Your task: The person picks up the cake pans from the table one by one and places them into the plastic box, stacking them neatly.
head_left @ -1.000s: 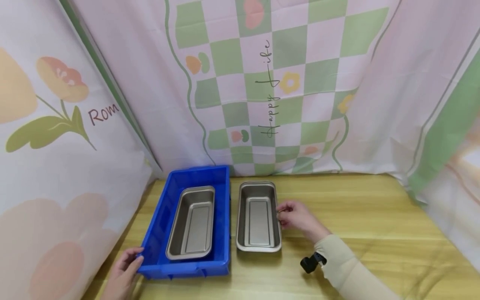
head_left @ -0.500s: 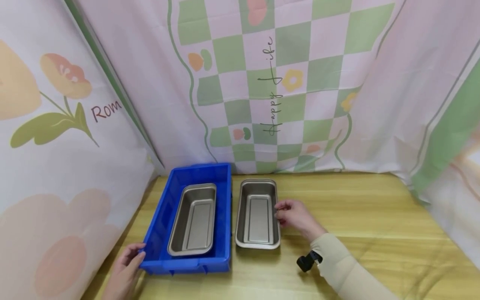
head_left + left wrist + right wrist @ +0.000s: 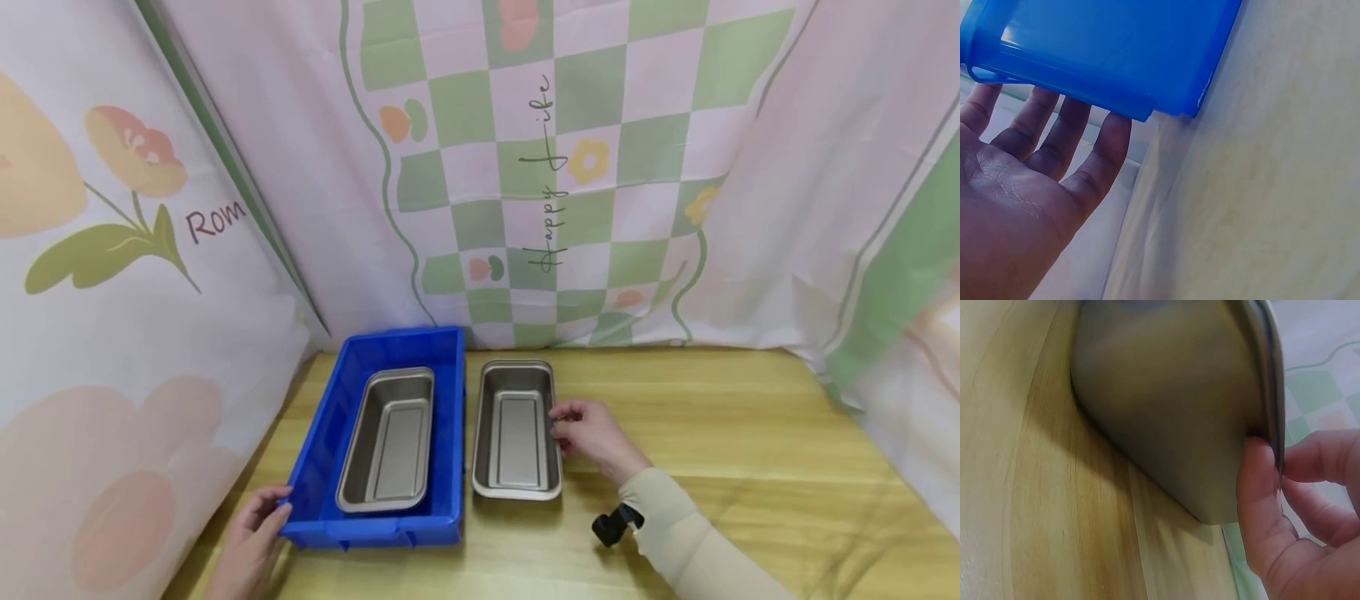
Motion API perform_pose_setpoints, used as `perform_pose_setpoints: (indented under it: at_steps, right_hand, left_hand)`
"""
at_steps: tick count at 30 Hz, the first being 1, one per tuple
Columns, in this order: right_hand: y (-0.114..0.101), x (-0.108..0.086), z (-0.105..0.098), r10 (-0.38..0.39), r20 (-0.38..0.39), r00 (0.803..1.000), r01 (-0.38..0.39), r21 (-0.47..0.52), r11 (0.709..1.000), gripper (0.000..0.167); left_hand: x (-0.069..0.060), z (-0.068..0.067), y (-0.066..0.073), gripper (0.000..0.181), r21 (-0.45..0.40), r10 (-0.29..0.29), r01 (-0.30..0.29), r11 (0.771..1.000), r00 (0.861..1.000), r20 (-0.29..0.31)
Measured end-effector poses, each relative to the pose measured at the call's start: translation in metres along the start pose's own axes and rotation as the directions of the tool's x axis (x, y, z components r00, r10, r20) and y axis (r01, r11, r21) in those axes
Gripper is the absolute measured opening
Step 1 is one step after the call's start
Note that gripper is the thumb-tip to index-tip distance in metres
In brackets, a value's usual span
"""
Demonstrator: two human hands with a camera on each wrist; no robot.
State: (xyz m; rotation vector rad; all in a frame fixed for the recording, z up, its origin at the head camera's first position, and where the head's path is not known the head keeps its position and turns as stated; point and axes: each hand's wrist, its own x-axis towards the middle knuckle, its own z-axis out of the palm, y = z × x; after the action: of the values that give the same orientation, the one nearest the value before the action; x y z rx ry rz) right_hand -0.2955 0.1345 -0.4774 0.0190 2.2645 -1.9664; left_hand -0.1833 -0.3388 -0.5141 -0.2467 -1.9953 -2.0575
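Observation:
One metallic loaf pan (image 3: 517,437) stands on the table right of the blue plastic bin (image 3: 375,530). My right hand (image 3: 592,437) pinches its right rim; in the right wrist view, fingers and thumb (image 3: 1257,481) sit on opposite faces of that rim, which looks doubled. Whether pans are nested there I cannot tell. Another loaf pan (image 3: 390,442) lies inside the bin, apart from both hands. At the bin's near left corner is my left hand (image 3: 251,533). The left wrist view shows its fairly straight fingers (image 3: 1107,150) touching the bin's edge from outside.
A wood-grain table (image 3: 712,417) carries everything. Behind it hangs a printed curtain (image 3: 585,183) with green checks, and another printed cloth (image 3: 135,350) rises on the left. A black wrist device (image 3: 615,525) hangs under the right sleeve.

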Motion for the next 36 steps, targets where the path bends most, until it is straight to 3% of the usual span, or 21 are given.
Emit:
perform_pose_setpoints:
  at_steps: [7, 15, 23, 36]
  right_hand:
    - [-0.003, 0.002, -0.002, -0.003, -0.037, 0.999, 0.003, 0.007, 1.000, 0.033]
    - [-0.011, 0.004, -0.005, -0.005, -0.040, 0.999, 0.005, 0.012, 1.000, 0.032]
    - [-0.022, 0.001, -0.011, -0.032, -0.030, 0.999, 0.034, 0.038, 0.999, 0.031]
    - [-0.048, 0.001, -0.010, -0.086, 0.010, 0.996, 0.086, 0.050, 0.995, 0.032]
  left_hand:
    - [0.001, 0.000, -0.001, 0.017, 0.004, -0.038, 0.038, 0.999, 0.999, -0.017]
    - [0.001, 0.000, -0.001, 0.017, -0.045, -0.025, 0.025, 0.999, 1.000, -0.003]
    - [0.005, 0.001, 0.002, 0.017, 0.037, -0.060, 0.061, 0.997, 0.998, -0.026]
    - [0.001, -0.001, 0.000, 0.015, 0.018, -0.063, 0.064, 0.998, 0.997, -0.038]
